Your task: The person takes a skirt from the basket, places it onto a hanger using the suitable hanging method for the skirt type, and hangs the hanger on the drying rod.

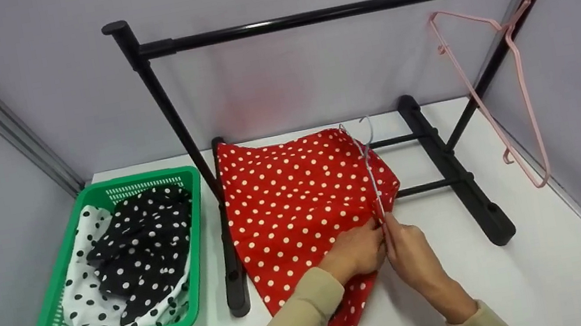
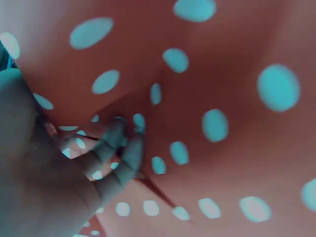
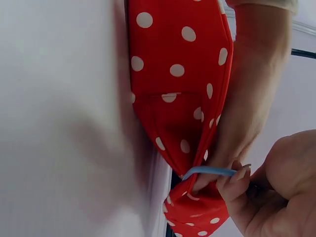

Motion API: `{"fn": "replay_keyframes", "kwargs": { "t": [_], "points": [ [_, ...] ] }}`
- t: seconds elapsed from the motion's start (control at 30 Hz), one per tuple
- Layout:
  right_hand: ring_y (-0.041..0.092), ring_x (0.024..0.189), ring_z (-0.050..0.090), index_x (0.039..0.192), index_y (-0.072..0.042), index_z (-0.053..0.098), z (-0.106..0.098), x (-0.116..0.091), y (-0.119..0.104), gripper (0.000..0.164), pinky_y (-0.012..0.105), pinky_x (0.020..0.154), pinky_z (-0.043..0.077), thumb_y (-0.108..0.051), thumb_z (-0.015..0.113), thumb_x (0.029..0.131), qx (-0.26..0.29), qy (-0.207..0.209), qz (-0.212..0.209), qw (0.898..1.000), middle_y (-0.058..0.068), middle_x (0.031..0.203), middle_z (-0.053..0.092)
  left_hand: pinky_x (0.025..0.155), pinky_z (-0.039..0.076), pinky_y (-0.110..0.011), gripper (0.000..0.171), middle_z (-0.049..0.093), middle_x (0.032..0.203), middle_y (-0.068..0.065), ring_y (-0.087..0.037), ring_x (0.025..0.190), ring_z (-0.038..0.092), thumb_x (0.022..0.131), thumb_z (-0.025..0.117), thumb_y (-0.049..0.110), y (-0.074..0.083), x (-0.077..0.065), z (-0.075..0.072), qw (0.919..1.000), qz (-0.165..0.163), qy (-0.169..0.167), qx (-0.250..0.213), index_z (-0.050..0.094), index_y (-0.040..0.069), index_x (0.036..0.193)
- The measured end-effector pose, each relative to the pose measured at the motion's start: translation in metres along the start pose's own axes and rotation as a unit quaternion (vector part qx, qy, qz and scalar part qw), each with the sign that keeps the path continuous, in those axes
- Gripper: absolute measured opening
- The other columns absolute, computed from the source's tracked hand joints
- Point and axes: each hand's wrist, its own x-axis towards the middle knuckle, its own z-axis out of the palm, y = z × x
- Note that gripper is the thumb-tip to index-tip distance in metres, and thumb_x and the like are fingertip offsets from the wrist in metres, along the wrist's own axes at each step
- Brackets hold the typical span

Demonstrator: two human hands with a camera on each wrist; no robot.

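Note:
A red garment with white dots (image 1: 288, 187) is spread over the base of the black rack, its lower part hanging toward me. A thin light-blue hanger (image 1: 371, 173) lies along its right edge, hook at the far end. My left hand (image 1: 361, 248) grips the garment's edge near the hanger's close end; in the left wrist view its fingers (image 2: 126, 153) are bent into the cloth. My right hand (image 1: 415, 254) pinches the hanger close beside it. In the right wrist view, the hanger's end (image 3: 212, 171) passes from my right fingertips into a fold of the red cloth.
A green basket (image 1: 201, 248) at the left holds black and white dotted cloths (image 1: 148, 246). The rack's black crossbar (image 1: 330, 13) runs above the work. Pink hangers (image 1: 526, 88) hang at its right end. Walls enclose the back and sides.

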Motion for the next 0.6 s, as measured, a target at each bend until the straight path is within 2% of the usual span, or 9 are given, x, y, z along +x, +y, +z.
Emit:
{"fn": "replay_keyframes", "kwargs": {
  "t": [0.13, 0.17, 0.27, 0.33, 0.43, 0.5, 0.6],
  "points": [
    [0.017, 0.062, 0.063, 0.112, 0.004, 0.062, 0.0, 0.0, -0.003, 0.013, 0.032, 0.049, 0.05, 0.002, 0.061, 0.099, -0.013, -0.001, -0.024, 1.0, 0.012, 0.073, 0.068, 0.081, 0.057, -0.034, 0.032, 0.065, 0.088, -0.003, -0.02, 0.081, 0.064, 0.1, 0.06, 0.036, 0.006, 0.004, -0.001, 0.9982, -0.049, -0.007, 0.033, 0.058, 0.011, 0.12],
    [0.02, 0.064, 0.066, 0.114, 0.004, 0.063, 0.001, 0.0, -0.003, 0.014, 0.034, 0.05, 0.052, 0.001, 0.061, 0.099, -0.017, 0.001, -0.027, 0.999, 0.013, 0.075, 0.069, 0.082, 0.057, -0.034, 0.033, 0.066, 0.088, -0.004, -0.021, 0.081, 0.065, 0.099, 0.062, 0.036, 0.007, 0.005, -0.001, 0.9975, -0.054, -0.007, 0.045, 0.058, 0.01, 0.119],
    [0.023, 0.065, 0.068, 0.122, 0.004, 0.063, 0.0, -0.003, -0.002, 0.023, 0.038, 0.053, 0.054, 0.0, 0.062, 0.099, -0.021, 0.003, -0.026, 0.999, 0.014, 0.077, 0.07, 0.089, 0.056, -0.034, 0.043, 0.071, 0.102, -0.005, -0.02, 0.091, 0.068, 0.096, 0.064, 0.036, 0.007, 0.01, 0.002, 0.995, -0.044, -0.01, 0.089, 0.058, 0.009, 0.129],
    [0.02, 0.063, 0.064, 0.128, 0.004, 0.063, -0.001, -0.006, -0.002, 0.029, 0.036, 0.053, 0.053, -0.003, 0.063, 0.1, -0.021, -0.005, -0.018, 1.0, 0.011, 0.074, 0.068, 0.093, 0.054, -0.033, 0.047, 0.071, 0.111, -0.004, -0.02, 0.097, 0.068, 0.095, 0.066, 0.037, 0.008, 0.012, 0.003, 0.9922, -0.034, -0.022, 0.118, 0.059, 0.01, 0.133],
    [0.013, 0.06, 0.057, 0.131, 0.003, 0.062, -0.002, -0.007, -0.002, 0.033, 0.031, 0.054, 0.05, -0.007, 0.064, 0.1, -0.024, -0.017, -0.004, 1.0, 0.005, 0.069, 0.063, 0.096, 0.052, -0.032, 0.046, 0.072, 0.112, -0.002, -0.018, 0.101, 0.067, 0.093, 0.069, 0.038, 0.009, 0.017, 0.002, 0.9878, -0.025, -0.039, 0.149, 0.063, 0.012, 0.129],
    [0.012, 0.061, 0.056, 0.13, 0.003, 0.063, -0.002, -0.007, -0.002, 0.032, 0.03, 0.055, 0.05, -0.008, 0.065, 0.1, -0.021, -0.02, -0.001, 1.0, 0.003, 0.068, 0.063, 0.097, 0.051, -0.032, 0.044, 0.072, 0.11, -0.002, -0.018, 0.102, 0.066, 0.092, 0.069, 0.039, 0.008, 0.018, 0.001, 0.9869, -0.021, -0.046, 0.153, 0.065, 0.012, 0.125],
    [0.01, 0.062, 0.057, 0.126, 0.002, 0.065, -0.002, -0.005, -0.003, 0.028, 0.029, 0.056, 0.05, -0.007, 0.066, 0.099, -0.011, -0.023, -0.005, 1.0, 0.003, 0.07, 0.065, 0.101, 0.049, -0.032, 0.042, 0.072, 0.112, -0.002, -0.018, 0.105, 0.066, 0.091, 0.069, 0.037, 0.003, 0.015, -0.001, 0.9934, -0.014, -0.047, 0.103, 0.067, 0.011, 0.124]
  ]
}}
